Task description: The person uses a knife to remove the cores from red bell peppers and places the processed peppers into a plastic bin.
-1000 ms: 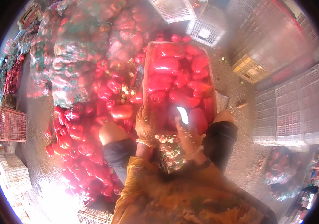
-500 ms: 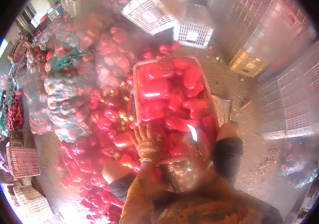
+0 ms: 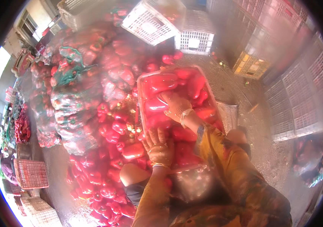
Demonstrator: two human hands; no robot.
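My left hand [image 3: 159, 150], in a thin glove with a pale band at the wrist, lies with fingers spread on the near left rim of a crate. This pale crate [image 3: 141, 106] stands between my knees, filled with large red bell peppers [image 3: 160, 82]. My right hand [image 3: 178, 107], gloved likewise, reaches over the peppers in the crate's middle. Its fingers are drawn together at a glossy red pepper [image 3: 154, 104]. A thin, bright, blade-like sliver [image 3: 162, 99] shows at those fingertips; its handle is hidden in the hand.
Loose red peppers [image 3: 104, 181] cover the floor to the left. Net sacks of peppers [image 3: 74, 102] stand behind them. White crates [image 3: 194, 42] and a yellow crate [image 3: 250, 65] are at the back, tall pale crates [image 3: 301, 94] at right. A person [image 3: 8, 166] is at far left.
My right hand has moved forward and left, from the crate's near right side to the peppers at its middle. My left hand stays on the rim. The view has shifted slightly.
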